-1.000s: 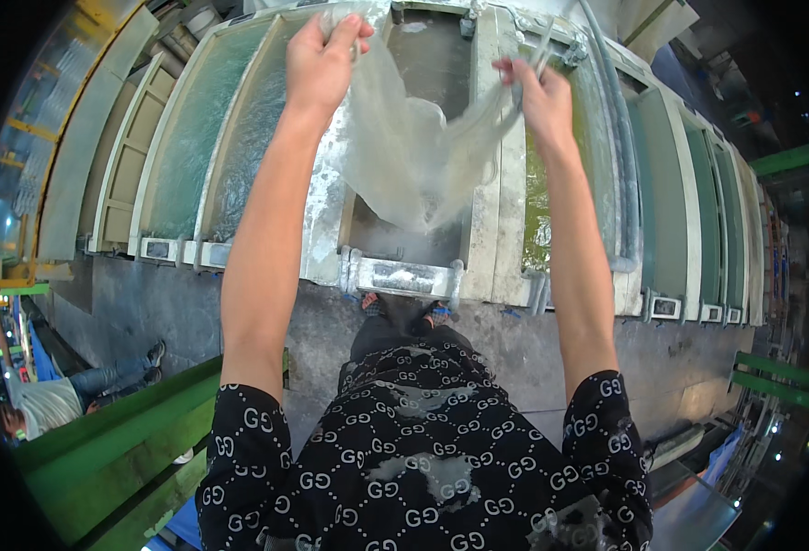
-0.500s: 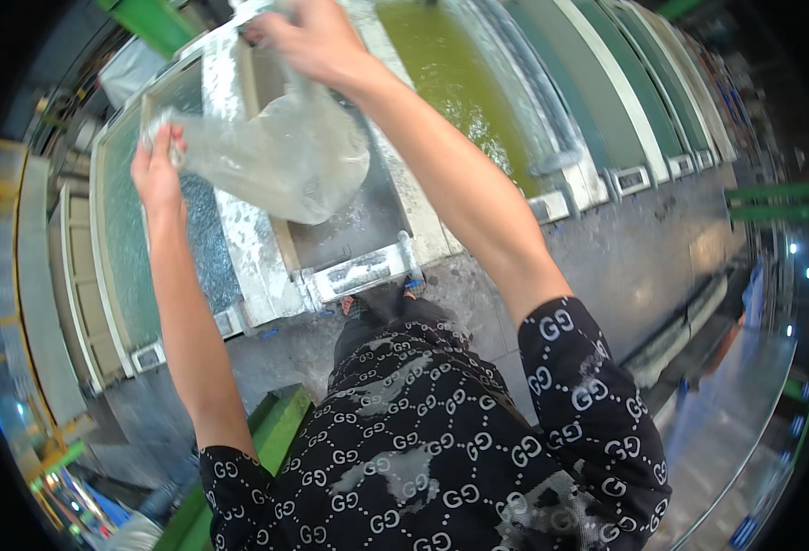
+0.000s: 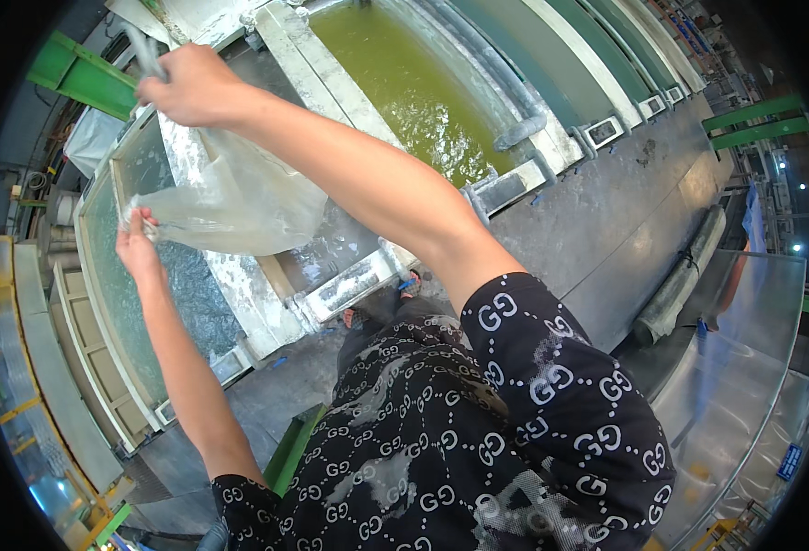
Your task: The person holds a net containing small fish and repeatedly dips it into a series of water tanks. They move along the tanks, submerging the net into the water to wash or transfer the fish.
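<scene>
A cloudy, translucent plastic bag hangs loose and sagging between my hands, over a tank and its white-splashed rim. My left hand pinches one bunched end of it. My right hand is higher and farther away, closed around the plastic above the bag, with a pale blurred strip sticking out past the fingers. My right forearm crosses over the tanks, and the right hand's fingertips are partly hidden. Behind the bag lies a tank of greyish water, and a tank of bluish, rippling water is left of it.
A tank of yellow-green liquid stands to the right, with grey-green tanks beyond it. White tank rims separate them. A long wrapped roll lies on the floor at right. A green beam stands far left.
My right hand has swung left and slightly nearer, bringing the bag left and down with it. My left hand has shifted slightly left and down. The view has turned.
</scene>
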Available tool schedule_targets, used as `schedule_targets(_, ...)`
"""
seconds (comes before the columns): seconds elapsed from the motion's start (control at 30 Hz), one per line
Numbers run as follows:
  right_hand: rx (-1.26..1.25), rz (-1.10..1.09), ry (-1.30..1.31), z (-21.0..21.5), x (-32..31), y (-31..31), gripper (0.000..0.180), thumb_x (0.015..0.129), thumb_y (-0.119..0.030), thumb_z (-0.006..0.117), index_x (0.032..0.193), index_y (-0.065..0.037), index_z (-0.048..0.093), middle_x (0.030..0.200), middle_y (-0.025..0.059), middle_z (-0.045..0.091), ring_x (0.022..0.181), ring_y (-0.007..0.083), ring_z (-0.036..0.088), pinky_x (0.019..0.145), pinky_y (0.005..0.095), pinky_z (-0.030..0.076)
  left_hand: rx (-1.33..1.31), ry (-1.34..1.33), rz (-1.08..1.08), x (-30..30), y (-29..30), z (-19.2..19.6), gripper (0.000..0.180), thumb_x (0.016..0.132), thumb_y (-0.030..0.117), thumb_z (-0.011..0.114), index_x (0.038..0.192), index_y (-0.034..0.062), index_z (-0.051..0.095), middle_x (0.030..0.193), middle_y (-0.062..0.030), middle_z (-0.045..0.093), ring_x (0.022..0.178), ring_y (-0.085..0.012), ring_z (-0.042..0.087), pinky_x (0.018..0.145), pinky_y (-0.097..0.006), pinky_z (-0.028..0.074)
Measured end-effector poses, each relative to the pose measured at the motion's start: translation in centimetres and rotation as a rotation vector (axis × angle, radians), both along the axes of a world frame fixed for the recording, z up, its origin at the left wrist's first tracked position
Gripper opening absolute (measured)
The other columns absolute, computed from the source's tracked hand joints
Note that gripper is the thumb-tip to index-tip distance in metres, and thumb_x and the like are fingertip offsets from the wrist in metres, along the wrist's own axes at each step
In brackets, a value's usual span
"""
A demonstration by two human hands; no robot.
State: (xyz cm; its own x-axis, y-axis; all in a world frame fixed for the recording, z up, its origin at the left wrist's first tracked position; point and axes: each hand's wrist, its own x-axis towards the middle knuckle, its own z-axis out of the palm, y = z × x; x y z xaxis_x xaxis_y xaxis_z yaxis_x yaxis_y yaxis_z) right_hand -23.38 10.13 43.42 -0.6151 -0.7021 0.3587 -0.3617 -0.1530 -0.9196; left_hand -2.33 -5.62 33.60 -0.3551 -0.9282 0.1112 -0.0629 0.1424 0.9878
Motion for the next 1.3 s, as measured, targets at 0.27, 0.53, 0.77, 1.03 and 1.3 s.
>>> schedule_targets(0.27, 0.002, -0.064, -0.083, -6.4, -2.3, 0.1, 0.025, 0.081, -0.026, 0.062, 0.086, -0.004, 0.071, 0.07, 0.0153, 0.065, 0.064, 0.0231, 0.062, 0.066, 0.0361, 0.049, -0.101, 0.261, -0.098, -2.4, 0.2, 6.1, 0.017, 0.093, 0.015, 0.054, 0.097, 0.0003, 0.062, 0.085, -0.0057, 0.063, 0.075, -0.0121, 0.058, 0.073, -0.026, 0.047)
schedule_targets(0.53, -0.172, 0.061, 0.062, 1.9, 1.8, -0.4, 0.03, 0.08, -0.031, 0.061, 0.084, -0.004, 0.071, 0.066, 0.0153, 0.063, 0.062, 0.023, 0.061, 0.063, 0.0358, 0.048, 0.008, -0.102, -0.042, 0.3, 1.4, -1.2, 0.017, 0.092, 0.015, 0.054, 0.096, 0.0011, 0.062, 0.08, -0.0043, 0.063, 0.07, -0.0117, 0.056, 0.068, -0.024, 0.045)
schedule_targets(0.77, 0.126, -0.041, -0.056, -10.4, -2.4, 1.1, 0.031, 0.085, -0.03, 0.057, 0.087, -0.002, 0.07, 0.073, 0.0117, 0.066, 0.067, 0.0188, 0.062, 0.065, 0.0347, 0.049, -0.163, 0.406, -0.201, -2.4, 5.8, 10.0, 0.016, 0.093, 0.012, 0.052, 0.094, -0.0019, 0.061, 0.084, -0.0069, 0.061, 0.072, -0.0126, 0.055, 0.073, -0.028, 0.047)
schedule_targets(1.03, 0.032, 0.082, 0.012, -3.2, -0.7, -0.1, 0.03, 0.088, -0.027, 0.055, 0.086, -0.002, 0.071, 0.072, 0.0074, 0.066, 0.068, 0.0127, 0.06, 0.065, 0.0286, 0.047, -0.073, 0.011, 0.027, 0.4, 4.3, 2.6, 0.015, 0.092, 0.014, 0.053, 0.088, 0.004, 0.063, 0.075, -0.002, 0.059, 0.069, -0.0107, 0.052, 0.071, -0.027, 0.043)
schedule_targets(1.3, 0.046, 0.118, -0.011, -6.2, 1.0, 0.8, 0.03, 0.088, -0.026, 0.055, 0.092, -0.001, 0.07, 0.08, 0.0083, 0.068, 0.072, 0.0136, 0.061, 0.069, 0.0293, 0.049, 0.041, 0.037, 0.001, -0.2, 5.1, 0.0, 0.012, 0.091, 0.014, 0.054, 0.09, 0.0036, 0.062, 0.076, -0.0019, 0.06, 0.068, -0.0088, 0.053, 0.067, -0.024, 0.043)
